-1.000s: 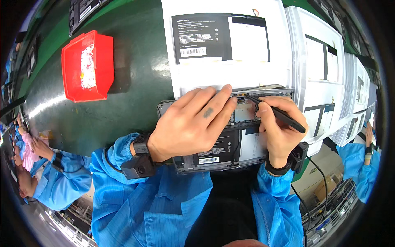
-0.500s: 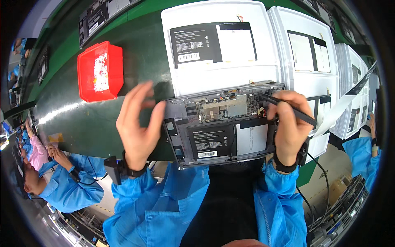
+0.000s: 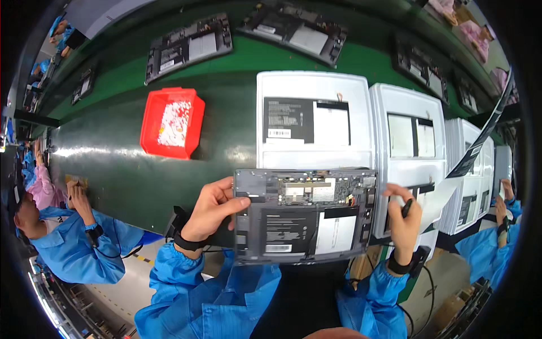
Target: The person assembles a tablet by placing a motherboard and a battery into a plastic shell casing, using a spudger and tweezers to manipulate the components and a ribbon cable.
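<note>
An opened laptop base [image 3: 256,217] is held up in front of me, its inside facing me. Across its upper part runs a circuit board [image 3: 309,191], and a black and silver battery [image 3: 288,226] fills the lower part. My left hand [image 3: 206,217] grips its left edge, thumb on top and fingers partly hidden behind. Just off the right edge, my right hand [image 3: 403,226] is closed round a slim black pointed tool [image 3: 407,208], seen mostly end-on. No contact shows between that hand and the laptop base.
Stacked white trays [image 3: 316,85] with batteries stand beyond the laptop and to the right. A red bin [image 3: 195,127] of small white pieces sits left on the dark green table [image 3: 113,175]. More opened laptop bases [image 3: 192,45] lie along the back. Co-workers sit on both sides.
My left hand has gone from open beside the laptop base to gripping its left edge. The base appears raised and tilted. My right hand has moved off the board, keeping the black tool. The view has shifted.
</note>
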{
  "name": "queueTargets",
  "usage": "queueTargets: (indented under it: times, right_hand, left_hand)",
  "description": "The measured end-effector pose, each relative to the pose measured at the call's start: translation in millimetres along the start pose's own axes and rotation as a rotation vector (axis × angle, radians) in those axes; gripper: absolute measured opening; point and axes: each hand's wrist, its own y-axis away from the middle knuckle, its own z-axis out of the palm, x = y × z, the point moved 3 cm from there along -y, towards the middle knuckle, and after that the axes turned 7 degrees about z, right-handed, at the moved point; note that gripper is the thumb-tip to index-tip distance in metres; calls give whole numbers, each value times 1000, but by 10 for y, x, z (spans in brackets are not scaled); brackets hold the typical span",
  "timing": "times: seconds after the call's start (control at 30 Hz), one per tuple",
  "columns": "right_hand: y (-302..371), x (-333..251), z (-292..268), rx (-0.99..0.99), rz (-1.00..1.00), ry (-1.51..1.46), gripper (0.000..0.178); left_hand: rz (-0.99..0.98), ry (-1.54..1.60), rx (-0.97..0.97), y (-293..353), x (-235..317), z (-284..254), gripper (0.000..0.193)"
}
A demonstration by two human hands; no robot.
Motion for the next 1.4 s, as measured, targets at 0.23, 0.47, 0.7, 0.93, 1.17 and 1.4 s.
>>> queueTargets:
  times: [0.23,0.47,0.7,0.93,1.17,1.4]
  right_hand:
    - [-23,-269,32,-76,240,-478,41]
    - [-1219,-286,-505,299,39,-817,28]
    - [-1521,-200,-1000,595,-65,-634,48]
    - [-1901,-541,-1060,646,-182,-510,50]
    - [-2932,-796,-337,271,-58,-656,26]
    - [-3343,-1147,1418,-163,120,-459,37]
  left_hand:
    - [221,53,-61,-530,528,69,39]
    - [1119,-830,802,-2753,1566,-14,41]
    - [138,-1369,512,-3679,1852,-258,93]
    - [325,-781,372,-3305,1982,-414,82]
    - [714,-1003,620,-1050,2380,-34,55]
    - [570,-27,764,870,1120,-438,39]
